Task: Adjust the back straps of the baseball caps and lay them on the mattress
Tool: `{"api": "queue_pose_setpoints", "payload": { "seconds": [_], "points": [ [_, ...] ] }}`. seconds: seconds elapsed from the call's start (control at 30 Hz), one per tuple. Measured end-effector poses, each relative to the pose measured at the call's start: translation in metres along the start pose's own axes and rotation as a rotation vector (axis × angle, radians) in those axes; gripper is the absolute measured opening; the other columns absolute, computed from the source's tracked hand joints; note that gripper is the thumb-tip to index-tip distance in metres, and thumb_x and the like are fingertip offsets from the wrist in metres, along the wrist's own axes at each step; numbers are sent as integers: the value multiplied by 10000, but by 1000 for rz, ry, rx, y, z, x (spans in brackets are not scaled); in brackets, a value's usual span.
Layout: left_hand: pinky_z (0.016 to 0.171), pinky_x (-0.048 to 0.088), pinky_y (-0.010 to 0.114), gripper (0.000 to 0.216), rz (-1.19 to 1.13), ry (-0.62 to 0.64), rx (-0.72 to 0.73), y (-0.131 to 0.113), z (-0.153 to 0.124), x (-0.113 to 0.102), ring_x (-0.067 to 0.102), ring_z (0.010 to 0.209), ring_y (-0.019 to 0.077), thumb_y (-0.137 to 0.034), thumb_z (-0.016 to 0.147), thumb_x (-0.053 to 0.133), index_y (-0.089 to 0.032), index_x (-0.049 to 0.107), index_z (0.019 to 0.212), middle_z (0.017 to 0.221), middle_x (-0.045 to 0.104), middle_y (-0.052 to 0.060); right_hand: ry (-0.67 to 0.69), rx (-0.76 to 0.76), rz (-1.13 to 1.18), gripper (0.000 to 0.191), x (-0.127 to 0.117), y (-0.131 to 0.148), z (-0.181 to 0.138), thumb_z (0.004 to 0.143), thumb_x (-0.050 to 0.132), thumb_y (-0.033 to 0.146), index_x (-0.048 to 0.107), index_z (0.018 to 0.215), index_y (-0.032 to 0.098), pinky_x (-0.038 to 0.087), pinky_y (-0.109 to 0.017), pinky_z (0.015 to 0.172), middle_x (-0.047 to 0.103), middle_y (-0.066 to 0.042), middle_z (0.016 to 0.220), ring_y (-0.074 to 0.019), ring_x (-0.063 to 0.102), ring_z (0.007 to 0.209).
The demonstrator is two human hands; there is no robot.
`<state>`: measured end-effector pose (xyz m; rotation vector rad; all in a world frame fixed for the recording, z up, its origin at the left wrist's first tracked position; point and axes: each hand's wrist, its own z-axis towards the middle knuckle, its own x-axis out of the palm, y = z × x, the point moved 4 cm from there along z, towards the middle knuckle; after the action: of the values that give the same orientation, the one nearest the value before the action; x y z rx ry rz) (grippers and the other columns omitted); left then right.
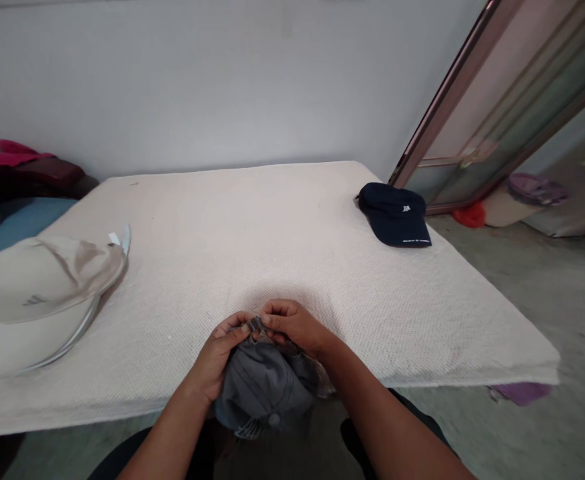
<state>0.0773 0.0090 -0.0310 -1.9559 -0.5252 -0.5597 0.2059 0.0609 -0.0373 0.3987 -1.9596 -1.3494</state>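
A white-covered worktop [252,227] meets a pale wall [212,80]. I see a grey cap [260,383] at the frame's lower centre, its strap [256,325] pointing up the frame, long axis roughly vertical; left hand [218,357] and right hand [297,328] pinch that strap, fingers [278,323] nearly closed around it

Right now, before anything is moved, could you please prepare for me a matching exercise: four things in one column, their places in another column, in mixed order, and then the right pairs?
Things
1. Grey cap
2. Navy cap
3. Beige cap
4. Cloth

Places
A. At the left side of the picture
B. Under the navy and beige caps
C. Held by the left hand and the right hand
D. Toward the far right corner of the cloth

Pairs: 1-C, 2-D, 3-A, 4-B
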Motion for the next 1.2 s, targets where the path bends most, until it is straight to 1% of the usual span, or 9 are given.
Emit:
{"api": "queue_pose_setpoints", "payload": {
  "seconds": [0.13,0.23,0.4,0.67,0.87,1.03,1.2],
  "points": [
    [644,490,228,74,-15,4,-15,1,1,0,626,641,124,-136,758,667,-163,641,822,700,657,4,18,-47,-12,211,0,-3,2,798,614,357,558,789,154,245,-195,434,559,12,659,-46,369,462],
    [649,494,236,90,-14,8,-23,1,1,-1,638,651,134,-135,761,667,-169,634,838,708,666,12,43,-35,6,207,2,-4,2,797,613,354,553,797,156,231,-196,432,583,0,703,-41,357,460],
    [625,495,228,91,-6,1,-42,1,0,-1,637,628,130,-132,756,673,-164,632,832,692,664,12,43,-16,24,231,4,0,1,762,645,366,542,771,159,239,-198,443,606,-11,724,-47,370,476],
    [631,503,244,125,-1,-38,-51,2,1,-4,646,634,142,-134,740,688,-161,637,851,710,681,30,48,-21,26,214,4,-1,2,752,651,346,552,770,157,242,-199,451,601,-9,722,-45,376,482],
    [624,486,222,94,1,16,-43,3,1,-3,627,632,123,-132,762,668,-162,637,845,701,660,10,3,10,23,209,2,-2,3,767,635,342,546,753,153,231,-186,422,589,-1,653,-45,369,458],
    [642,493,237,106,6,0,-60,4,1,-4,637,638,134,-148,751,684,-161,638,846,699,663,15,5,31,57,225,3,-1,2,741,663,344,550,754,150,240,-178,415,597,-2,658,-38,375,447],
    [622,486,219,109,16,-10,-73,4,1,-4,631,621,122,-146,742,694,-162,635,832,690,662,11,26,39,56,225,3,-2,2,742,664,344,550,753,150,227,-180,409,592,-2,657,-40,376,448]
  ]
}}
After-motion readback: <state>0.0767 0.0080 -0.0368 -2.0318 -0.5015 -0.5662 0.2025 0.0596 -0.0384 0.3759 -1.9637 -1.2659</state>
